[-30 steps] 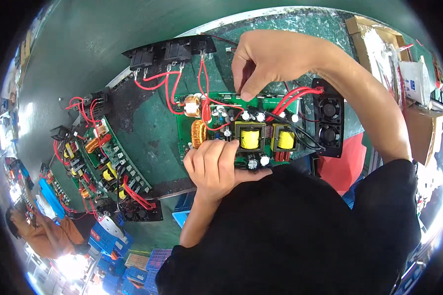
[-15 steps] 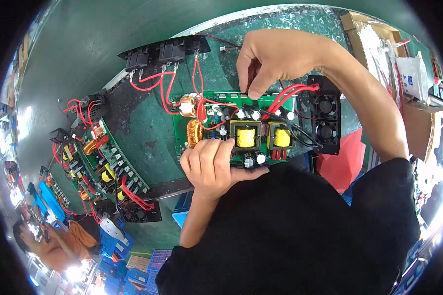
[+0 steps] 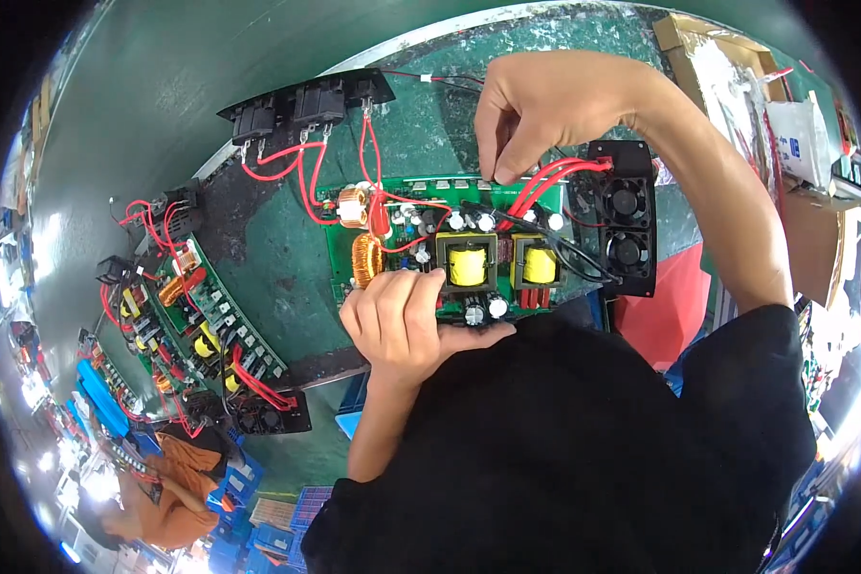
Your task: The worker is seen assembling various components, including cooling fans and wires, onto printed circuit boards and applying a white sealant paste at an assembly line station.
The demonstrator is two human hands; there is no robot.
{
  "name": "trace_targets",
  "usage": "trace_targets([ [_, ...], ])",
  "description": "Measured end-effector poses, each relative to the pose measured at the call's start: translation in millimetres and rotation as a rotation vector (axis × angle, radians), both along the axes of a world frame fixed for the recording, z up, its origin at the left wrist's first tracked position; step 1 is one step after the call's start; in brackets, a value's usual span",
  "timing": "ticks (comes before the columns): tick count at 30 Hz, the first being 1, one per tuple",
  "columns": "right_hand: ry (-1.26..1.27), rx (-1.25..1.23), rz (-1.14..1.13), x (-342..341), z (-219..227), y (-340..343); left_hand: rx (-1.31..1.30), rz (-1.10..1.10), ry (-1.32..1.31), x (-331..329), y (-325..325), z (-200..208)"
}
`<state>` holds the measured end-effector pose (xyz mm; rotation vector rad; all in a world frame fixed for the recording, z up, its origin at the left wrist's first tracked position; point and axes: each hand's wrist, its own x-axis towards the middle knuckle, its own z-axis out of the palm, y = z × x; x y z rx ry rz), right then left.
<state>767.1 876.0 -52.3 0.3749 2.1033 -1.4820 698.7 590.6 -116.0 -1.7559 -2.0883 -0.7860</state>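
A green circuit board (image 3: 301, 230) is too narrow a name for what lies before me: it is a power board with yellow-wound transformers (image 3: 468, 267), copper coils (image 3: 367, 260) and red wires. My left hand (image 3: 397, 320) grips its near edge, fingers curled over the top and thumb stretched along the side. At the far edge, beside a row of small flat metal-tabbed components (image 3: 440, 185), my right hand (image 3: 555, 105) is closed in a pinch; whatever sits between its fingertips is hidden. Red wires join the board to a black socket panel (image 3: 306, 105) and a black twin-fan panel (image 3: 627, 220).
Similar wired boards (image 3: 225, 316) lie to the left on the green worktable (image 3: 287, 287). An open cardboard box (image 3: 717, 67) stands at the far right, above a red sheet or bin (image 3: 662, 311). Blue crates (image 3: 311, 507) and a person in orange (image 3: 167, 493) are at lower left.
The board has shifted slightly left together with its socket panel and my left hand. My right fingertips have moved a little to the right along the far edge. The person in orange has changed posture.
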Motion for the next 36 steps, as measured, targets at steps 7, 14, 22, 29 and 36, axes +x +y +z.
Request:
trace_targets([
  [7,0.017,0.058,0.018,-0.5,4.8,-4.1,-0.018,-0.013,-0.02,1.2,0.6,2.1],
  [14,0.087,0.176,-0.009,9.0,1.0,-4.6,-0.022,-0.017,-0.019,0.7,1.3,3.1],
  [22,-0.009,0.058,-0.089,21.9,-0.4,4.1,0.033,0.005,0.041,0.0,5.6,1.5],
  [29,-0.023,0.113,-0.031,15.9,2.6,1.5,0.012,0.007,0.042,0.2,1.9,2.0],
  [36,-0.04,0.208,0.0,13.5,11.5,-2.4,0.014,0.002,0.04,-0.5,4.4,2.2],
])
